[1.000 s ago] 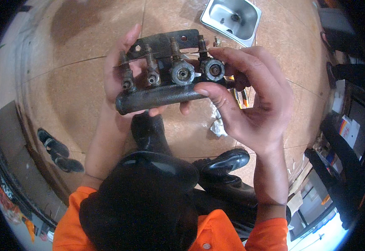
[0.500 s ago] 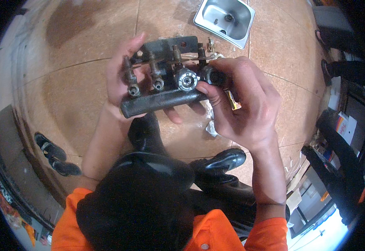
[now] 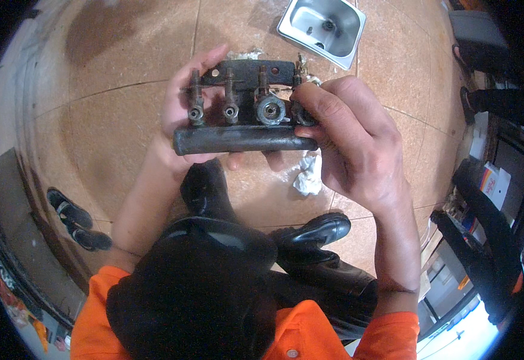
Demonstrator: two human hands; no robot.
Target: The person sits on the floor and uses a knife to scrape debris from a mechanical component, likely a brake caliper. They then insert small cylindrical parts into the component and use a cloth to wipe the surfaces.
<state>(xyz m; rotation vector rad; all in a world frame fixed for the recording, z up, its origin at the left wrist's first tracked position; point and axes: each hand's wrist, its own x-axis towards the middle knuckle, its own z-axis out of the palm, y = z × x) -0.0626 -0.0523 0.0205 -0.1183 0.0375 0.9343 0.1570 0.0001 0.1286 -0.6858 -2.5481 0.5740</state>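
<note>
Gas manifold [image 3: 244, 138]: dark, rusted pipe carrying four upright valve stems and a flat bracket behind; held level in the upper centre of the frame, above the tiled floor [image 3: 93, 138].
Left hand [image 3: 181, 120]: fingers curled round the manifold's left end, thumb beneath the pipe, forearm rising from lower left.
Right hand [image 3: 352, 144]: closed on the right end, fingertips pinching the rightmost valve, wrist bent inward.
Nearby: crumpled white rag [image 3: 307, 177] on the floor below; steel sink basin [image 3: 322, 27] at top; black boots [image 3: 313, 231] beneath.
</note>
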